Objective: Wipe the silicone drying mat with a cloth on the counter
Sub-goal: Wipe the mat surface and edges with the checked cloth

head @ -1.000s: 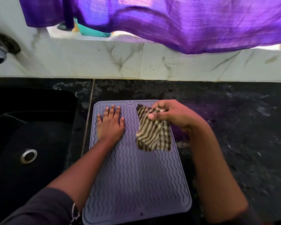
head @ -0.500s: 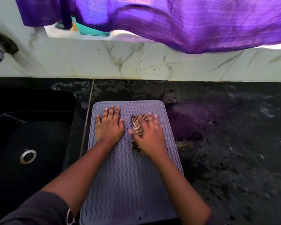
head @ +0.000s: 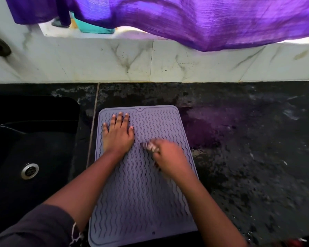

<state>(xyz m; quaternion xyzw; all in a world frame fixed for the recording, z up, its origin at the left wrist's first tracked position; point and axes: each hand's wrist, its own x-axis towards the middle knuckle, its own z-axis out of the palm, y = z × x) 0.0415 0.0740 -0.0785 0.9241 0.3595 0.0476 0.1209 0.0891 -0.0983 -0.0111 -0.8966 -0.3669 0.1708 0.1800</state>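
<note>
On the mat (head: 143,202) we pin eleven o'clock with our flat left hand (head: 118,136) while our right hand (head: 169,155), gripping the cloth (head: 151,146), scrubs mid-wipe and should next sweep toward six.

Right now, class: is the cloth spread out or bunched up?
Bunched up: only a small striped wad of cloth pokes from under the right hand.

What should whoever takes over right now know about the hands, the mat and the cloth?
Left hand: flat, fingers spread, pinning the mat's far-left part.
Right hand: closed over the bunched striped cloth, pressed on the mat's right-middle; motion-blurred.
Mat: flat on the dark counter, beside the sink.
Done: wiping is under way.
Left: how much is wiped cannot be told; the near half and far-right corner look untouched.
</note>
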